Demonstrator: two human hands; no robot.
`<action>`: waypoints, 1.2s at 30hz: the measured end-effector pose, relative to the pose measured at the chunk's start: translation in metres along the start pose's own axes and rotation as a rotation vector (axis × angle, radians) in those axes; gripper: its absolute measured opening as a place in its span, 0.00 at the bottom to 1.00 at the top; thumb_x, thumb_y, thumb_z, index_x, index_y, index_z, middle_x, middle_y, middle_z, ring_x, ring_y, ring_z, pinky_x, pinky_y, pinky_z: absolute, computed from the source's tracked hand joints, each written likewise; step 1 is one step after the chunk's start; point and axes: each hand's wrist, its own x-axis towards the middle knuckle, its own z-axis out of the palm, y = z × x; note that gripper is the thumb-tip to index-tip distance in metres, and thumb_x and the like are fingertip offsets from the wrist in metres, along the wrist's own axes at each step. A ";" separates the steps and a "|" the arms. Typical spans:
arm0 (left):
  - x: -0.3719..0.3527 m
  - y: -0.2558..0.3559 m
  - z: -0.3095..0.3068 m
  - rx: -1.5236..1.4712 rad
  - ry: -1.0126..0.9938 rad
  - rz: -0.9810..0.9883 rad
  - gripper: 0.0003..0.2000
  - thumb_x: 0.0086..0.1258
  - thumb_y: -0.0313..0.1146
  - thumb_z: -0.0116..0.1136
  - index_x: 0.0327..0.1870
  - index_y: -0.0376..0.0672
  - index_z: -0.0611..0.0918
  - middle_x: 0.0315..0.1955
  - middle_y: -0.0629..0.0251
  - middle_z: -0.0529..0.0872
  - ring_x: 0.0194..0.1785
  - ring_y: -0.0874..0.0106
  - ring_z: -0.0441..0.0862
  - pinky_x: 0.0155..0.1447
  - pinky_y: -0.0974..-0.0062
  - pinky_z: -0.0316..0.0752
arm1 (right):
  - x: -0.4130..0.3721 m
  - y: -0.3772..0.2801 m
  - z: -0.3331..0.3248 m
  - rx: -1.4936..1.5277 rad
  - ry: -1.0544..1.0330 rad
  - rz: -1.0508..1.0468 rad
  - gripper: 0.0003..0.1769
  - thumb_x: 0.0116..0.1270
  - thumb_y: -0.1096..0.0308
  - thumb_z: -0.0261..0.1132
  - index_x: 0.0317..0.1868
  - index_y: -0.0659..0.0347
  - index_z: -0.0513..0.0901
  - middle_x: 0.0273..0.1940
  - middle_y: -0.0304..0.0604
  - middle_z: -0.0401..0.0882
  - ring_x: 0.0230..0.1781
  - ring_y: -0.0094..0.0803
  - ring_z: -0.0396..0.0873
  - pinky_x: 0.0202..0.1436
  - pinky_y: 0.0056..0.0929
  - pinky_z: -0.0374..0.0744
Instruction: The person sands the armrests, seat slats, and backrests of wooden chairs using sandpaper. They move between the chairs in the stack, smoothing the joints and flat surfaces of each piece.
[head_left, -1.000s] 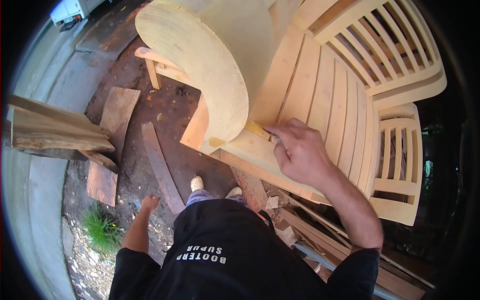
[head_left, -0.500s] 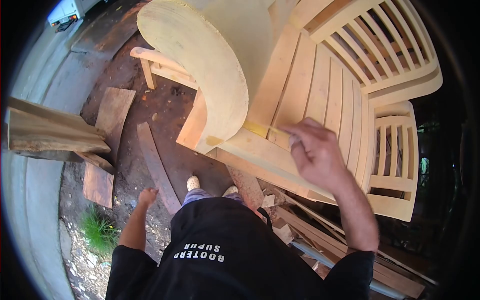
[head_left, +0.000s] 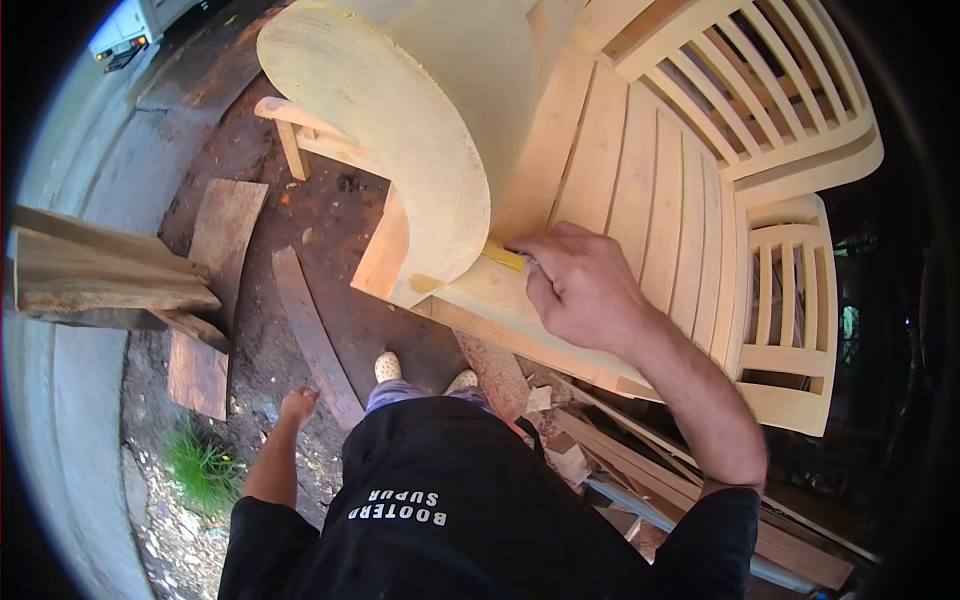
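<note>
My right hand (head_left: 585,288) is closed in a pinch on a small thin tool (head_left: 530,263), most of it hidden by the fingers. It works low over the front seat rail of a pale wooden bench (head_left: 580,165). A streak of yellow filler (head_left: 503,256) lies on the wood right at my fingertips. Just left of it rises a broad curved armrest panel (head_left: 455,190), with a darker filler patch (head_left: 425,284) near its foot. My left hand (head_left: 298,404) hangs low by my side, fingers curled, touching nothing that I can see.
Slatted wooden backrests (head_left: 765,90) stand at the upper right. Loose boards (head_left: 315,335) lie on the dirt, and a thick plank (head_left: 110,265) juts in at left. Wood offcuts (head_left: 690,500) are piled at lower right. A white vehicle (head_left: 125,30) is at the top left.
My right hand has moved left and slightly down, bringing the tool onto the yellow streak beside the armrest panel. My left hand has shifted only a little.
</note>
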 end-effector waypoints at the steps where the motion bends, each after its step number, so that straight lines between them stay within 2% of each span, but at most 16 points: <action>1: -0.002 0.002 0.000 0.011 -0.003 -0.003 0.28 0.74 0.55 0.57 0.63 0.41 0.84 0.58 0.42 0.87 0.66 0.46 0.82 0.70 0.55 0.76 | -0.003 -0.004 0.002 -0.002 -0.006 -0.005 0.15 0.62 0.74 0.63 0.48 0.68 0.87 0.35 0.56 0.87 0.43 0.49 0.86 0.47 0.48 0.85; 4: 0.001 -0.001 0.004 0.014 0.015 -0.008 0.27 0.74 0.55 0.57 0.62 0.42 0.85 0.57 0.42 0.87 0.66 0.47 0.82 0.70 0.55 0.75 | -0.005 -0.018 0.001 -0.036 -0.060 -0.022 0.15 0.64 0.74 0.62 0.49 0.69 0.87 0.36 0.56 0.88 0.38 0.47 0.87 0.43 0.47 0.85; 7: 0.006 -0.005 0.006 -0.024 0.014 -0.013 0.27 0.74 0.54 0.57 0.62 0.43 0.85 0.57 0.43 0.87 0.66 0.47 0.82 0.70 0.55 0.75 | -0.008 -0.005 -0.013 0.233 -0.020 0.132 0.14 0.66 0.74 0.62 0.50 0.68 0.87 0.35 0.56 0.88 0.32 0.48 0.87 0.39 0.44 0.84; 10: 0.017 -0.011 0.008 -0.043 -0.002 -0.021 0.27 0.73 0.54 0.57 0.62 0.43 0.85 0.57 0.43 0.88 0.65 0.47 0.82 0.70 0.55 0.76 | -0.013 -0.009 -0.061 0.322 -0.147 0.513 0.13 0.68 0.74 0.63 0.50 0.67 0.87 0.35 0.56 0.88 0.30 0.50 0.87 0.37 0.43 0.83; 13: 0.020 -0.017 0.006 -0.015 -0.020 0.129 0.27 0.73 0.54 0.59 0.62 0.43 0.85 0.57 0.43 0.88 0.65 0.47 0.83 0.69 0.54 0.76 | -0.036 0.011 -0.065 0.292 -0.048 0.476 0.12 0.67 0.76 0.63 0.50 0.66 0.87 0.35 0.56 0.87 0.32 0.51 0.88 0.39 0.43 0.83; 16: 0.018 -0.011 0.004 -0.021 0.015 -0.006 0.27 0.73 0.55 0.58 0.62 0.43 0.85 0.57 0.43 0.87 0.64 0.47 0.83 0.68 0.54 0.77 | -0.053 0.024 -0.050 0.191 0.020 0.297 0.12 0.67 0.76 0.63 0.49 0.67 0.87 0.36 0.56 0.88 0.35 0.53 0.87 0.41 0.44 0.84; 19: 0.026 -0.012 0.003 -0.038 -0.009 -0.036 0.27 0.73 0.55 0.58 0.62 0.43 0.85 0.57 0.43 0.87 0.64 0.47 0.83 0.67 0.54 0.77 | -0.057 0.025 -0.036 0.073 0.037 0.217 0.13 0.66 0.76 0.62 0.49 0.66 0.87 0.39 0.57 0.88 0.39 0.52 0.87 0.46 0.46 0.84; 23: 0.047 -0.023 0.008 -0.035 -0.004 0.030 0.27 0.73 0.55 0.57 0.61 0.41 0.85 0.54 0.43 0.88 0.63 0.46 0.84 0.66 0.54 0.78 | -0.061 0.016 -0.027 -0.029 -0.016 0.153 0.15 0.64 0.75 0.64 0.50 0.69 0.86 0.41 0.55 0.89 0.42 0.49 0.86 0.48 0.44 0.85; 27: 0.047 -0.011 0.006 -0.044 -0.007 0.024 0.27 0.73 0.54 0.58 0.61 0.41 0.85 0.51 0.43 0.89 0.61 0.47 0.85 0.66 0.54 0.78 | -0.075 0.002 0.006 -0.237 0.055 -0.016 0.20 0.58 0.76 0.66 0.52 0.73 0.84 0.45 0.52 0.89 0.44 0.43 0.85 0.50 0.40 0.85; 31: 0.046 -0.006 0.002 -0.022 -0.001 0.061 0.26 0.72 0.53 0.58 0.59 0.41 0.86 0.51 0.43 0.90 0.60 0.48 0.86 0.63 0.55 0.80 | -0.082 -0.004 0.006 -0.205 0.058 -0.042 0.20 0.56 0.78 0.65 0.51 0.73 0.84 0.43 0.51 0.89 0.42 0.42 0.85 0.48 0.38 0.86; 36: 0.045 0.004 -0.009 -0.055 0.006 0.052 0.26 0.72 0.52 0.58 0.60 0.41 0.85 0.50 0.43 0.90 0.55 0.49 0.89 0.60 0.56 0.82 | -0.083 0.004 -0.035 -0.018 0.038 0.128 0.18 0.57 0.80 0.64 0.50 0.70 0.86 0.38 0.51 0.89 0.39 0.41 0.85 0.45 0.40 0.85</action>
